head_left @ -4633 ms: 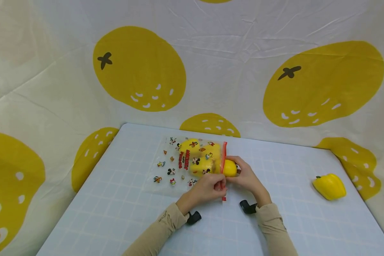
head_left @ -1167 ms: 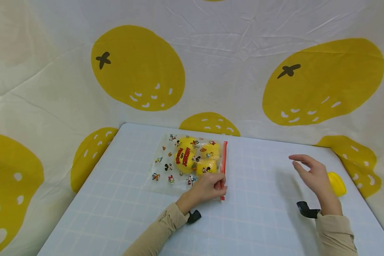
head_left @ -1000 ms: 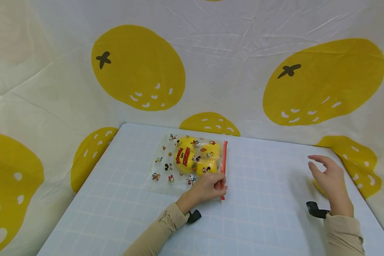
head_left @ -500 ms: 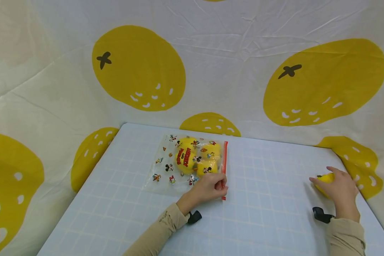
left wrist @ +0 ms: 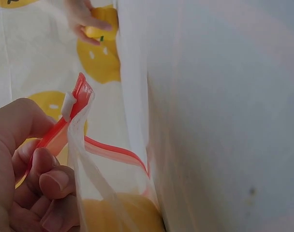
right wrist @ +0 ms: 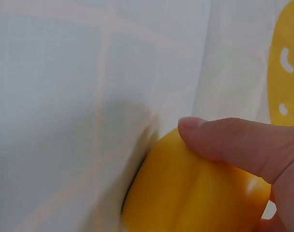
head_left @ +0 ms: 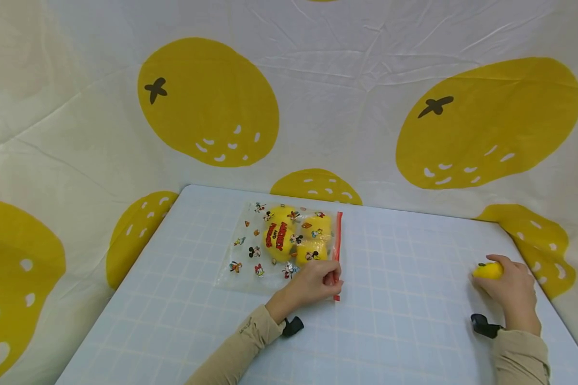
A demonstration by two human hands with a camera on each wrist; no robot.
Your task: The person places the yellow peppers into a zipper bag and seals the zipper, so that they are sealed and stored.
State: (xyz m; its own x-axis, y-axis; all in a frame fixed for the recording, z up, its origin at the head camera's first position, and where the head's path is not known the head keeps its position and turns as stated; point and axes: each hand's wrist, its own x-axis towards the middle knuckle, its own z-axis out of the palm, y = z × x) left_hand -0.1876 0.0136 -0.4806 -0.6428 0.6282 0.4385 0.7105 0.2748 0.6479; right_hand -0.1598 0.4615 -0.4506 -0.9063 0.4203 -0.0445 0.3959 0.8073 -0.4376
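Note:
A clear zip bag [head_left: 245, 267] printed with cartoon figures lies on the table, its red zip edge [head_left: 339, 230] facing right. Several yellow things [head_left: 279, 235] show through the plastic. My left hand [head_left: 310, 280] pinches the bag's red rim near its front corner; in the left wrist view a white slider [left wrist: 68, 105] sits on that rim, and the mouth gapes. At the table's right side my right hand [head_left: 512, 283] grips a yellow bell pepper [head_left: 488, 271] with a green stem. The right wrist view has the thumb [right wrist: 224, 140] lying over the pepper; the other fingers are mostly hidden.
A pale blue checked cloth covers the table [head_left: 400, 321]. Behind it hangs a white curtain [head_left: 337, 107] with big yellow fruit prints. Black wrist mounts [head_left: 293, 326] stick out beside both sleeves.
A round yellow thing at the bag's mouth is now inside the bag. My right hand has moved right to the bell pepper and closed its fingers round it. The left hand keeps its place.

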